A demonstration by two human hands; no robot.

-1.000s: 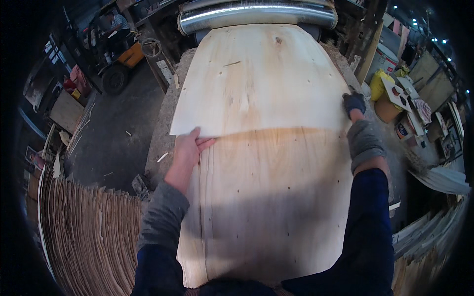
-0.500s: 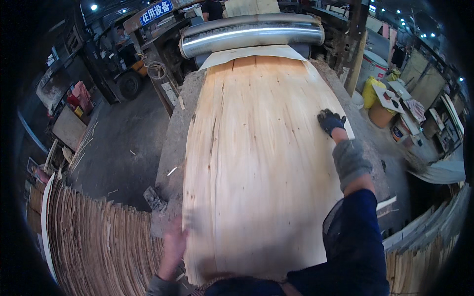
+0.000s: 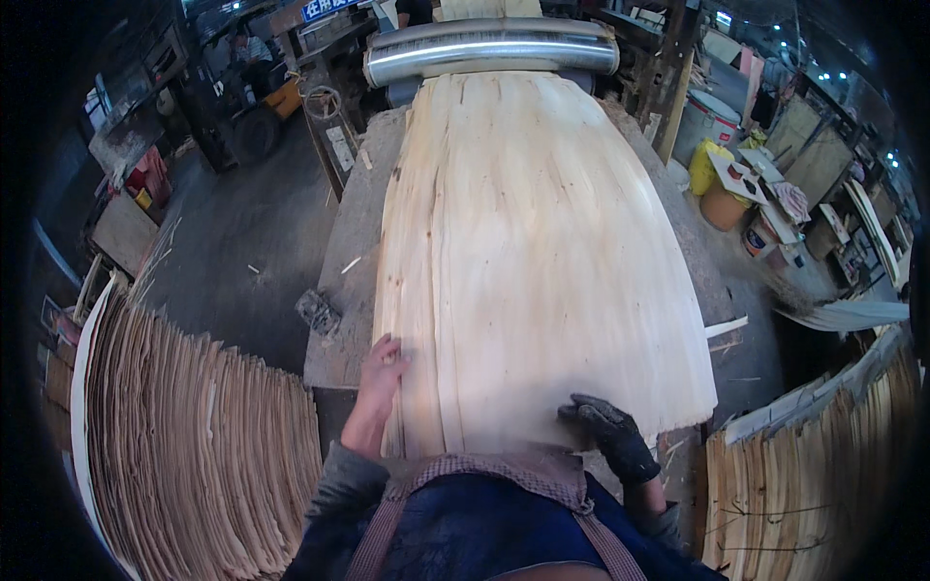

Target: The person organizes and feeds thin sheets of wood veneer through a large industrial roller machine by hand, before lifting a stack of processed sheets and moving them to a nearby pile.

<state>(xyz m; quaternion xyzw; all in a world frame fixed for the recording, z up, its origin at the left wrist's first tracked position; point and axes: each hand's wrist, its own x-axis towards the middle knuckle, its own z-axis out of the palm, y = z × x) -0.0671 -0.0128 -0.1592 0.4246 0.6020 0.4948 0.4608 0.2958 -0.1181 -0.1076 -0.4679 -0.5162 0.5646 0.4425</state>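
A long pale wood veneer sheet with dark streaks lies in front of me, its far end at a shiny metal roller. At the sheet's left edge, near me, is my bare left hand. Its fingers are apart and slightly bent, touching or just above the wood; which of these I cannot tell. My right hand, in a dark glove, is over the near part of the sheet. Its fingers stretch out to the left with nothing visible in them, a little blurred.
Upright stacks of thin wood sheets stand at left and another stack at right. A rough worktable shows beside the veneer. Buckets and a yellow bag are at far right, a forklift at far left.
My right hand has come back from the sheet's far right edge to its near part. My left hand has shifted farther up the left edge. The orange area before the roller no longer shows.
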